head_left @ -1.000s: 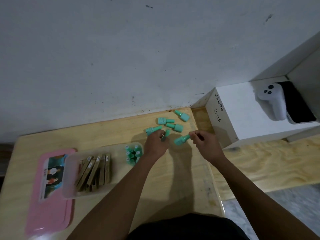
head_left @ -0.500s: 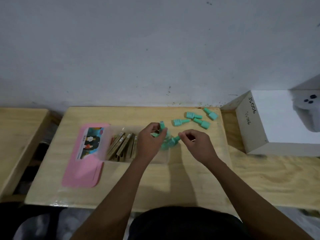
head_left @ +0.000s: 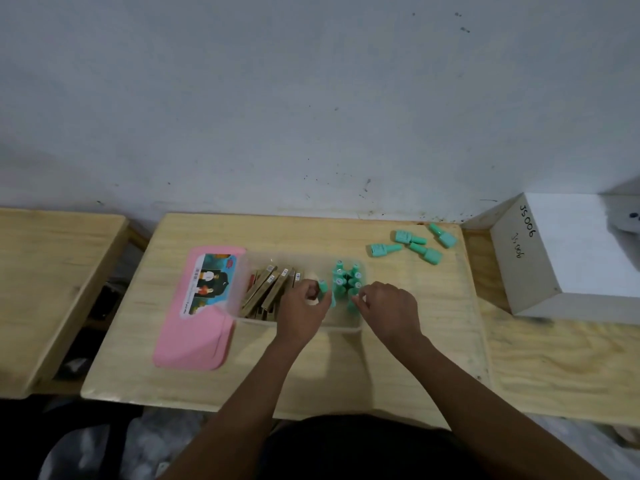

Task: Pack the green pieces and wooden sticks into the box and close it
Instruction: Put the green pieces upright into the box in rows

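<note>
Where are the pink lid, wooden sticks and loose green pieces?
pink lid [head_left: 194,327]: head view, bare lower half.
wooden sticks [head_left: 268,292]: head view, middle of the bundle.
loose green pieces [head_left: 403,236]: head view, body of one of four.

The green pieces [head_left: 412,242] are all the same minty teal, with no pattern on the bodies. The wooden sticks [head_left: 270,289] are a dull tan-brown with little white tags. The box [head_left: 343,328] is clear, frosted-looking plastic. Its lid [head_left: 194,341] is flat pink with a colourful picture label, maybe cartoon figures, too blurry to say. The table [head_left: 346,368] is pale wood with visible grain. The wall [head_left: 311,98] is off-white with dark specks.
</note>
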`<state>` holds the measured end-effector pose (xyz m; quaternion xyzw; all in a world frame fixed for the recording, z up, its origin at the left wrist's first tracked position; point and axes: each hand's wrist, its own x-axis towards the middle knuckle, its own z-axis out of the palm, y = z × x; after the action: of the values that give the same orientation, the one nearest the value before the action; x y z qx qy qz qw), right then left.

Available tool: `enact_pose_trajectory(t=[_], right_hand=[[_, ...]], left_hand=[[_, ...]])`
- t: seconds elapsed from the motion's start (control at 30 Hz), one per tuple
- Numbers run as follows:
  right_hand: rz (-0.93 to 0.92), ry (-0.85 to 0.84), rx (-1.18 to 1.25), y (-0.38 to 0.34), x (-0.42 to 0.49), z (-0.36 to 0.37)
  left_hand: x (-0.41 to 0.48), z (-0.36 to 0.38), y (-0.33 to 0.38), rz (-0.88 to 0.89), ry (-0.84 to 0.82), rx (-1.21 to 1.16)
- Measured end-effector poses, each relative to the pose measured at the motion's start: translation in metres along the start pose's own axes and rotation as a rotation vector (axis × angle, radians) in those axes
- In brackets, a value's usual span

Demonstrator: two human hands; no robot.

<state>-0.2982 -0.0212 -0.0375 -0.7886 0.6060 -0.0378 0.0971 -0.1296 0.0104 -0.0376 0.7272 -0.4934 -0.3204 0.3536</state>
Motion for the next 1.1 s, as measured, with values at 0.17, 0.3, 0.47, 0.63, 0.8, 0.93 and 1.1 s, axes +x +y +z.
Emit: enact_pose_trajectory(t=[0.17,0.3,0.47,0.63,0.8,0.93,1.1], right_hand=[[0.024,0.05,-0.066,-0.006,-0.006,0.01],[0.072,0.088,-0.074,-0.011,-0.005,0.009],[0.133,0.034,-0.034,-0.011,-0.003,0.008],[0.182,-0.013,0.063,-0.011,-0.006,0.002],[0.193,-0.033,0.11,-0.01,-0.011,0.002],[0.203,-0.02,0.141,-0.007,-0.015,0.001],[0.228,0.01,0.228,-0.006,-0.018,-0.004]], left_hand=[[0.005,0.001,-0.007,0.015,-0.097,0.089],[0.011,0.005,-0.013,-0.01,-0.142,0.128],[0.015,0.013,-0.011,0.013,-0.195,0.202],[0.016,0.023,-0.011,0.048,-0.181,0.256],[0.016,0.028,-0.013,0.109,-0.139,0.324],[0.018,0.028,-0.012,0.101,-0.12,0.345],[0.017,0.029,-0.013,0.113,-0.128,0.38]])
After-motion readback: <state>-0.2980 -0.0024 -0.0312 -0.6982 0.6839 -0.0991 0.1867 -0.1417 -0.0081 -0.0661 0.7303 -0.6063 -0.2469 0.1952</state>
